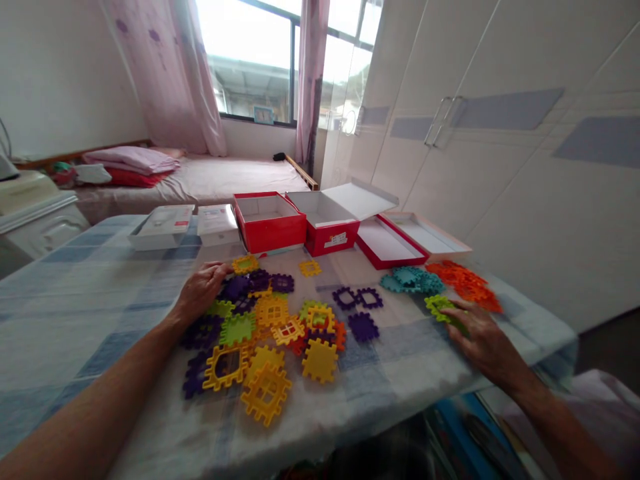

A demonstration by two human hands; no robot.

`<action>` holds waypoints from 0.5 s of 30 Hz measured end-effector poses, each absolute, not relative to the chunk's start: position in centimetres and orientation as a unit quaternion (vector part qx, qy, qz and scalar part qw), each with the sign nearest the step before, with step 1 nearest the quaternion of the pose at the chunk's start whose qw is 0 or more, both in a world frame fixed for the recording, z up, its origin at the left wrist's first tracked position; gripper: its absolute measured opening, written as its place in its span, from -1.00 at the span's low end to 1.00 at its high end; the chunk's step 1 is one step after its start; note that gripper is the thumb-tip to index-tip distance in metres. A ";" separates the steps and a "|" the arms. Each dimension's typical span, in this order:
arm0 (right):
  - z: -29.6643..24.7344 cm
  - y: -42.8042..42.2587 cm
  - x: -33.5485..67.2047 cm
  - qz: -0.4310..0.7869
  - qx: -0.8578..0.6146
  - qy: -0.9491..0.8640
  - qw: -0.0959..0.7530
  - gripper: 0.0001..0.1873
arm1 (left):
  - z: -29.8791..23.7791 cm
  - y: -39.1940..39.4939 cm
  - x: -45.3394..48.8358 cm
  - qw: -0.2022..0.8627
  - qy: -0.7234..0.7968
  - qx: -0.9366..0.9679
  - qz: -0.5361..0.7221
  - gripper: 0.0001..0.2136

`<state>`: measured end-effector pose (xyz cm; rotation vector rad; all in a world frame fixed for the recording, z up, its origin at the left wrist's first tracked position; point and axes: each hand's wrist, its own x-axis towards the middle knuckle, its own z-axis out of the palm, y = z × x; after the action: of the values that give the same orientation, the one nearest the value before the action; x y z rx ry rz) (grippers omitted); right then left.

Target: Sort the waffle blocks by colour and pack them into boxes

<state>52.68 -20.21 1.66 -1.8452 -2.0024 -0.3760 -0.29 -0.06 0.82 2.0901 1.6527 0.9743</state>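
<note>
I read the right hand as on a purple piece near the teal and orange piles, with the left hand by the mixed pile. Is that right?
Not quite: the head view shows the right hand on a green piece, near the teal pile and orange pile, with the left hand by the mixed pile.

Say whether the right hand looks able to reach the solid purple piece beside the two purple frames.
Probably yes: only tablecloth shows between the right hand and the solid purple piece, and nothing covers it, though the hand touches a green piece it may need to release.
</note>
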 end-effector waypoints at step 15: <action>7.1 -17.5 42.8 0.034 -0.633 -0.725 0.269 -0.64 | 0.6 -0.1 0.1 0.138 0.576 0.720 0.362 -0.47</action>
<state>42.82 -17.51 7.07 -1.7083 -1.9548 0.0928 0.09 -0.13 0.65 2.0806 1.6669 1.0460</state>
